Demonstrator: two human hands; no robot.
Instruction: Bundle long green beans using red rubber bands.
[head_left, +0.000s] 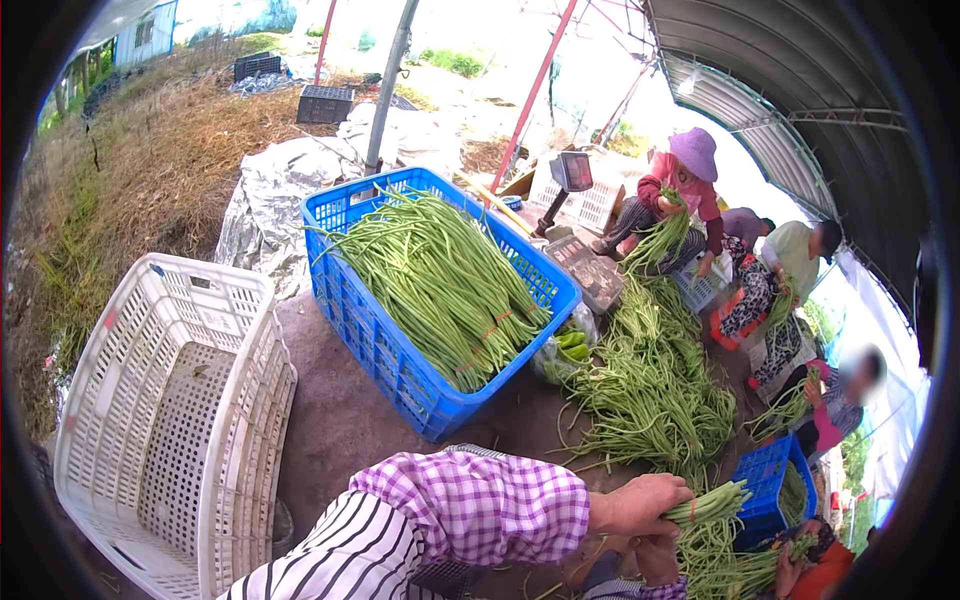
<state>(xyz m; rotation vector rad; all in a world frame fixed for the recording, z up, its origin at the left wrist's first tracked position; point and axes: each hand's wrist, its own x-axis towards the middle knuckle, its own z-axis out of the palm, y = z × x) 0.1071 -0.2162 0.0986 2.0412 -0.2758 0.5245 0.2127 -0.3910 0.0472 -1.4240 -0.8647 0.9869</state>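
Observation:
A bundle of yardlong beans (709, 504) with a red band around it is at the lower right. My left hand (637, 501), reaching across from the left in a purple checked sleeve, has its fingers curled over this bundle. Just below, my right hand (656, 556) meets it from underneath, partly hidden by the left. To the upper left, a blue plastic crate (420, 409) holds many long beans (442, 277), some tied with red bands. A large heap of loose beans (652, 382) lies on the ground beyond my hands.
A stack of white plastic crates (244, 450) stands at left. Behind the blue crate are a platform scale (585, 270) and a metal post (390, 86). Several people sit along the heap handling beans, with a smaller blue crate (757, 480) nearby. A plastic bag of green peppers (571, 346) touches the heap.

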